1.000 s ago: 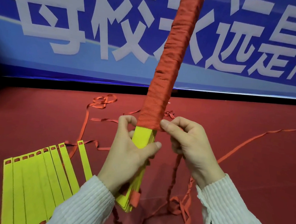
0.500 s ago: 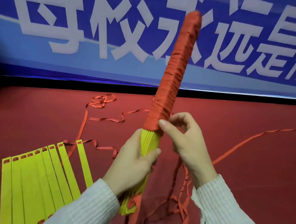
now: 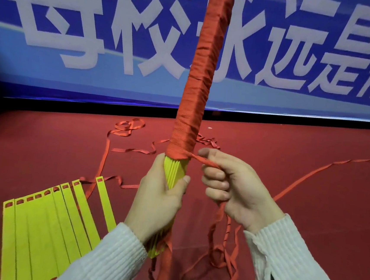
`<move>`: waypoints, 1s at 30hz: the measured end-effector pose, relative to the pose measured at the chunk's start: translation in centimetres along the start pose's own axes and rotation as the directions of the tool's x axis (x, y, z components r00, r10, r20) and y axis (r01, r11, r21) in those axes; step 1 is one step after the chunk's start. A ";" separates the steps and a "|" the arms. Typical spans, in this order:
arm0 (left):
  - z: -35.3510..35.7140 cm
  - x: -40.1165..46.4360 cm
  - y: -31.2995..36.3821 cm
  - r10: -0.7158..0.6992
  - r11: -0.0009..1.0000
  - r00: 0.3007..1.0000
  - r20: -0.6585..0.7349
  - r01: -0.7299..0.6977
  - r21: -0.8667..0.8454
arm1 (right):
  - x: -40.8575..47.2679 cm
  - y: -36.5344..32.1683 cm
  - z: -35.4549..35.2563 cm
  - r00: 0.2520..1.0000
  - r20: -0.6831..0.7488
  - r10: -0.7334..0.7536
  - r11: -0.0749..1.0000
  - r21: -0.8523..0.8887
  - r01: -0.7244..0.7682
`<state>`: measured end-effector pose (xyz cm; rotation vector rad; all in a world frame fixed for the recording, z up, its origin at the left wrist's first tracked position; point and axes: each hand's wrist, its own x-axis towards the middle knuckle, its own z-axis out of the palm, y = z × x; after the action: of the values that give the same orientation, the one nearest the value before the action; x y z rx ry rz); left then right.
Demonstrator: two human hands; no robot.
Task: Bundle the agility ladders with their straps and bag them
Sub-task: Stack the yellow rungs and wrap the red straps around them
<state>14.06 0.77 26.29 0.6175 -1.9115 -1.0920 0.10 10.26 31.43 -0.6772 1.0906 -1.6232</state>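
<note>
A stack of yellow ladder rungs (image 3: pixel 175 170) stands nearly upright in front of me, its upper length wound tightly in red strap (image 3: pixel 202 78). My left hand (image 3: pixel 158 196) grips the bare yellow lower part. My right hand (image 3: pixel 231 185) grips the free red strap (image 3: pixel 206 162) just right of the bundle, pulled taut from the lowest winding. More red strap hangs down below both hands. A second ladder's yellow rungs (image 3: pixel 47 221) lie fanned out on the floor at lower left.
Loose red strap (image 3: pixel 128 126) loops and trails over the red floor behind and to the right. A blue banner with large white characters (image 3: pixel 77 28) fills the background. White ribbed sleeves cover both forearms.
The bundle has tilted more upright and its top has left the frame. My right hand moved from touching the winding's edge to gripping the strap and pulling it rightward.
</note>
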 end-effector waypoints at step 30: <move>-1.8 -0.1 0.6 0.068 0.967 0.993 -0.102 -0.040 0.251 | -0.4 1.2 2.6 0.999 -0.032 -0.020 0.951 -0.311 0.009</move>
<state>15.61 0.29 27.27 0.7435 -1.9727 -0.7730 2.89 9.69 31.49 -0.8653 1.3868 -1.4932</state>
